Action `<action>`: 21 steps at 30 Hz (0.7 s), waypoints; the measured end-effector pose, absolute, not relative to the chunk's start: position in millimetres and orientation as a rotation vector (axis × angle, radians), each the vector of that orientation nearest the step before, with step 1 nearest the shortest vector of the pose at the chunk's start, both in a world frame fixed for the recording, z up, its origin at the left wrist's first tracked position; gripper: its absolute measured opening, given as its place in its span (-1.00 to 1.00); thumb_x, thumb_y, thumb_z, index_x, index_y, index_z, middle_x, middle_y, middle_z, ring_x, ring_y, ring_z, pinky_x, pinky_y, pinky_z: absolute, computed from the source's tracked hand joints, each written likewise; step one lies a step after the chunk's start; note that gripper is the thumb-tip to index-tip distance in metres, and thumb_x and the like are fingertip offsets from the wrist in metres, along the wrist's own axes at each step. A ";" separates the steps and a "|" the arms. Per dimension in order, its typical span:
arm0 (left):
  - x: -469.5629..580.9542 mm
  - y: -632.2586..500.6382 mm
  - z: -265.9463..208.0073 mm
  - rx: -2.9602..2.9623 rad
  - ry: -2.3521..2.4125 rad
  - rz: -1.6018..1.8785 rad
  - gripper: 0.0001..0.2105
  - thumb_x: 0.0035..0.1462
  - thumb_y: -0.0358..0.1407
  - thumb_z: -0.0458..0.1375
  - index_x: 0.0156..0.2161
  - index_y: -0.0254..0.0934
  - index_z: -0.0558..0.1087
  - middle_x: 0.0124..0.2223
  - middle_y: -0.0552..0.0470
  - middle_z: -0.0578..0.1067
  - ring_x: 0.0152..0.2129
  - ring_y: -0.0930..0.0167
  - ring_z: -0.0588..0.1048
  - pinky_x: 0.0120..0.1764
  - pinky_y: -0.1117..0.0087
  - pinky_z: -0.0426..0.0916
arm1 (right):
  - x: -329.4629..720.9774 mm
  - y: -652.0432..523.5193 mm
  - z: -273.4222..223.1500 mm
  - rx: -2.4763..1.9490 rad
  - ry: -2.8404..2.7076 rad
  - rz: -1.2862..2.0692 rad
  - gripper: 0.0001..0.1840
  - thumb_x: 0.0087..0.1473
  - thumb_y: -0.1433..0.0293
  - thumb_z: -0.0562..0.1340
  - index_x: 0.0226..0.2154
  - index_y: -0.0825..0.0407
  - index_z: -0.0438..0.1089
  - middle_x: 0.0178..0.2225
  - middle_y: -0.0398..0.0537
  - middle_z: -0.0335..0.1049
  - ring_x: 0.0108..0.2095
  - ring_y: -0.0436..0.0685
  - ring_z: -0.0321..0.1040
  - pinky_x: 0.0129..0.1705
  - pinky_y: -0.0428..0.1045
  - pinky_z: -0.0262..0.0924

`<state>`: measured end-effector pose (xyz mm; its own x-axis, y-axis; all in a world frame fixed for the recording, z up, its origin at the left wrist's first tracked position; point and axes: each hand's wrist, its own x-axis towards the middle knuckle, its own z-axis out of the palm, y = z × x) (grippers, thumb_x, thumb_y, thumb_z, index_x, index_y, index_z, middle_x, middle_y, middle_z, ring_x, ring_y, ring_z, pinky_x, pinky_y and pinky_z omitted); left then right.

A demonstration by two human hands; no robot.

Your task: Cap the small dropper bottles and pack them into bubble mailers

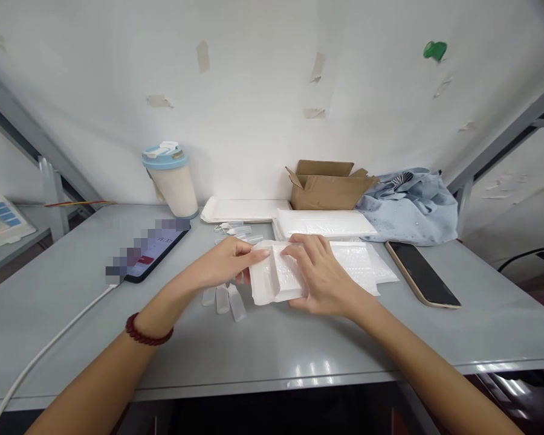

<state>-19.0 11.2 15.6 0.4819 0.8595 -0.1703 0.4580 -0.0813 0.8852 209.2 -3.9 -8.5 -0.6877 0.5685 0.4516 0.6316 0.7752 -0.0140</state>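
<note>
Between my two hands is a white bubble mailer (285, 279), raised a little above the grey table. My left hand (231, 261) pinches its left end, thumb on top and fingers underneath. My right hand (320, 275) grips the other side, with its fingers bent over the top face. Several small translucent plastic tubes (236, 302) lie on the table just below my left hand. More clear tubes (240, 230) with white loops lie behind the mailer. Other white bubble mailers (356, 263) lie flat beneath and beyond my right hand. What the held mailer contains is hidden.
A stack of white mailers (326, 222) and an open cardboard box (330, 190) stand at the back, beside light blue cloth (412, 208). A lidded cup (174, 184) and a cabled phone (158, 248) are left; another phone (421, 275) lies right. The table's front edge (254, 386) is near.
</note>
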 end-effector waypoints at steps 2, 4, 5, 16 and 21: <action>-30.8 11.8 26.5 1.865 1.107 0.334 -0.76 0.07 -0.16 0.12 -0.51 -0.26 0.45 -0.54 0.12 0.43 -0.60 0.48 0.35 -0.55 0.50 0.21 | 210.3 -2.5 -8.3 -0.907 -2.512 -0.196 -0.39 -0.19 0.33 0.26 -0.05 0.07 0.07 -0.05 0.23 0.15 -0.03 0.34 0.11 -0.06 0.21 0.10; -39.7 9.6 36.0 2.024 1.037 0.143 -0.88 0.01 -0.22 0.17 -0.38 -0.19 0.52 -0.37 0.12 0.51 -0.51 0.47 0.40 -0.47 0.51 0.25 | 211.4 -0.6 -9.1 -0.919 -2.497 -0.188 -0.42 -0.16 0.39 0.25 -0.05 0.07 0.08 -0.07 0.21 0.18 -0.05 0.31 0.15 -0.09 0.16 0.15; -42.0 7.4 39.0 2.094 0.999 0.053 -0.88 -0.02 -0.28 0.18 -0.33 -0.16 0.54 -0.29 0.12 0.53 -0.44 0.45 0.42 -0.42 0.51 0.27 | 211.7 0.4 -9.7 -0.930 -2.493 -0.185 -0.44 -0.16 0.41 0.24 -0.06 0.07 0.09 -0.08 0.20 0.20 -0.07 0.30 0.16 -0.11 0.15 0.16; -18.2 -16.6 11.3 2.364 1.079 -0.077 -0.60 -0.16 -0.57 0.03 -0.27 -0.13 0.54 -0.27 0.08 0.54 -0.27 0.33 0.47 -0.28 0.41 0.33 | 212.5 4.6 -13.7 -1.054 -2.554 -0.113 -0.48 -0.13 0.44 0.23 -0.05 0.07 0.17 -0.11 0.13 0.28 -0.12 0.28 0.21 -0.13 0.14 0.16; -25.1 -10.1 30.2 2.302 1.052 0.107 -0.76 -0.06 -0.45 0.09 -0.28 -0.16 0.51 -0.35 0.10 0.50 -0.41 0.40 0.45 -0.39 0.46 0.34 | 213.3 4.9 -12.9 -1.112 -2.565 -0.100 -0.50 -0.11 0.43 0.22 -0.05 0.08 0.19 -0.10 0.13 0.28 -0.11 0.28 0.21 -0.13 0.15 0.16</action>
